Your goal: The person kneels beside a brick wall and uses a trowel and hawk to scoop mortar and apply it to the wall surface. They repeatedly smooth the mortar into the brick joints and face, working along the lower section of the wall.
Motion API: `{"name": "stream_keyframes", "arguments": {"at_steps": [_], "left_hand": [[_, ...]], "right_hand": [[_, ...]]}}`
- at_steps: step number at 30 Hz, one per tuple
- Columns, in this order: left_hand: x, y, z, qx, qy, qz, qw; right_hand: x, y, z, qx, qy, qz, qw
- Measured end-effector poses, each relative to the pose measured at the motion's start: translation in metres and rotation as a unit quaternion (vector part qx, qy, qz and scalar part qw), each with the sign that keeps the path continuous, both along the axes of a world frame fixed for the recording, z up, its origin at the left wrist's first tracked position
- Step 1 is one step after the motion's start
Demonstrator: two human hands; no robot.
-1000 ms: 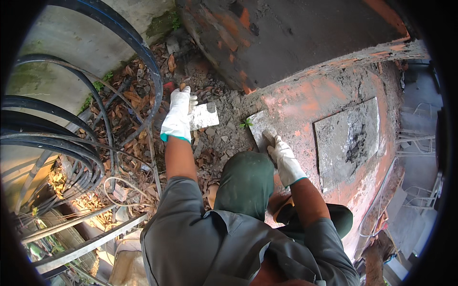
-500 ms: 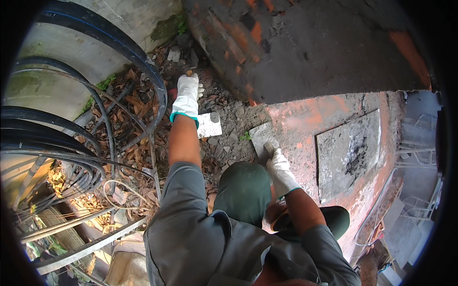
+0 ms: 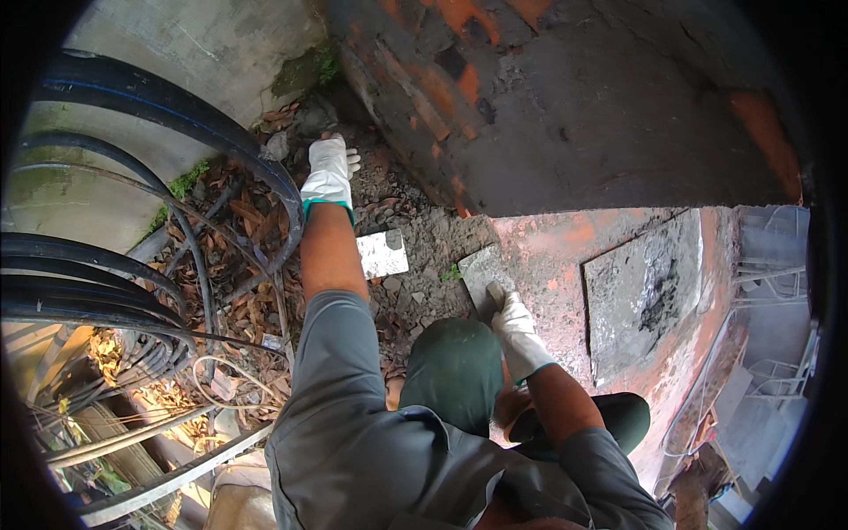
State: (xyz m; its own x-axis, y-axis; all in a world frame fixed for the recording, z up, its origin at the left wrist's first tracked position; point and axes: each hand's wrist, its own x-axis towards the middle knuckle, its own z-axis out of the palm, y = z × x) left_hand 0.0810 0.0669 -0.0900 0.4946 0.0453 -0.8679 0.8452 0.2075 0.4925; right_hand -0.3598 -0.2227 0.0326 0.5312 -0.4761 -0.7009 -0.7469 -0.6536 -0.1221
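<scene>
My left hand point(image 3: 329, 172), in a white glove with a green cuff, reaches out over the rubble beside the wall. Its fingers are curled, and a small brownish bit shows at the fingertips, too little to name. My right hand point(image 3: 519, 336), gloved alike, grips the handle of a flat grey plastering trowel point(image 3: 480, 268). The trowel's blade lies low over the debris, just beyond my knee. Between the two hands, a white flat piece point(image 3: 382, 253) with a dark patch rests on the broken stones point(image 3: 433, 238).
Thick black pipes point(image 3: 177, 102) curve along the left over dry leaves point(image 3: 252, 212). A dark-smeared wall point(image 3: 601, 115) with bare orange patches rises ahead. To the right, a mortar-smeared board point(image 3: 645, 291) lies on the reddish surface point(image 3: 565, 238). A pale concrete wall point(image 3: 212, 44) stands at far left.
My left hand has reached a little farther ahead and left over the rubble. The right hand keeps its grip on the trowel, nearly still. The whole view has shifted slightly.
</scene>
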Motion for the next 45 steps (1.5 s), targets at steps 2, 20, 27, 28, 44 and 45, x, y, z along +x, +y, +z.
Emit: {"name": "stream_keyframes", "arguments": {"at_steps": [2, 20, 27, 28, 44, 45], "left_hand": [[-0.009, 0.025, -0.003, 0.069, -0.048, -0.016, 0.996], [-0.141, -0.064, 0.050, -0.020, -0.177, -0.024, 0.984], [-0.145, 0.005, 0.055, 0.076, -0.014, 0.088, 0.993], [-0.146, 0.005, 0.059, 0.166, -0.060, 0.117, 0.977], [0.013, -0.011, -0.016, -0.107, -0.117, 0.069, 0.985], [0.007, 0.002, -0.019, -0.114, -0.129, 0.056, 0.984]], "right_hand": [[0.000, 0.000, 0.003, 0.001, -0.023, 0.008, 1.000], [-0.008, -0.013, -0.023, 0.030, -0.037, -0.025, 0.999], [-0.007, -0.008, -0.017, 0.046, -0.040, -0.033, 0.998], [-0.005, -0.008, -0.018, 0.032, -0.064, -0.028, 0.997], [0.007, 0.002, 0.001, 0.013, -0.002, -0.071, 0.997], [0.007, 0.002, 0.002, 0.024, 0.006, -0.072, 0.997]]}}
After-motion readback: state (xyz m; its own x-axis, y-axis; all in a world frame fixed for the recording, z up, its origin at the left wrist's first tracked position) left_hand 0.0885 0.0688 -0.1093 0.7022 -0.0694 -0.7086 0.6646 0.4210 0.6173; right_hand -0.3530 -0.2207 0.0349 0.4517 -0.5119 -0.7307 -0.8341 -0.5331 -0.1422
